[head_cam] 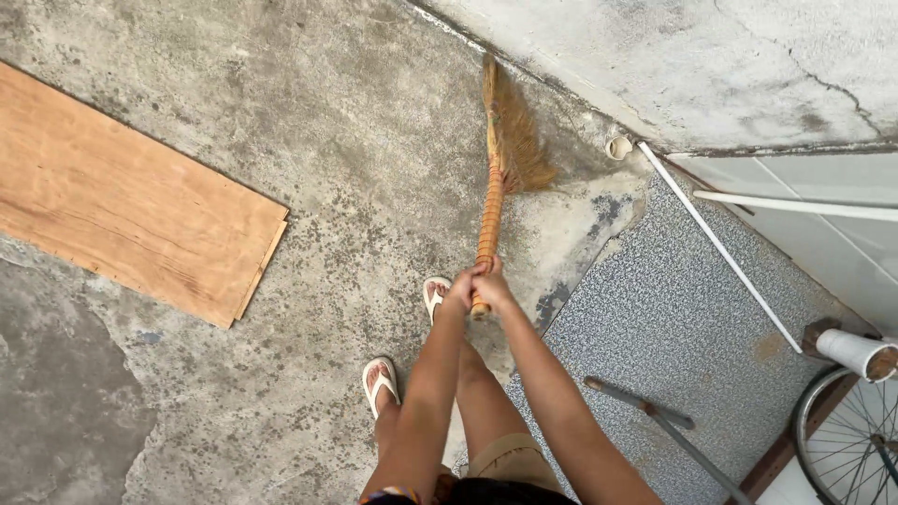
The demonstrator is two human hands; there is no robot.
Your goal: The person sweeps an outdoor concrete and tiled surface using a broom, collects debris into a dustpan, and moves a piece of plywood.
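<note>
Broom [496,178] looks light, with a stiff wrapped handle and soft bristles, so my left hand [460,290] and right hand [490,285] grip its end tight.

Stained concrete floor [309,140], plywood sheet [122,201] left, speckled mat [673,318], cracked wall [711,65], bicycle wheel [847,435] right.

Bicycle wheel [849,438]: near right, running off the right and bottom edges. Plywood sheet [131,201]: running off the left edge. Broom [493,187]: handle end lying hidden inside the hands [475,285]. White pipe [856,353]: right end running out of frame.
</note>
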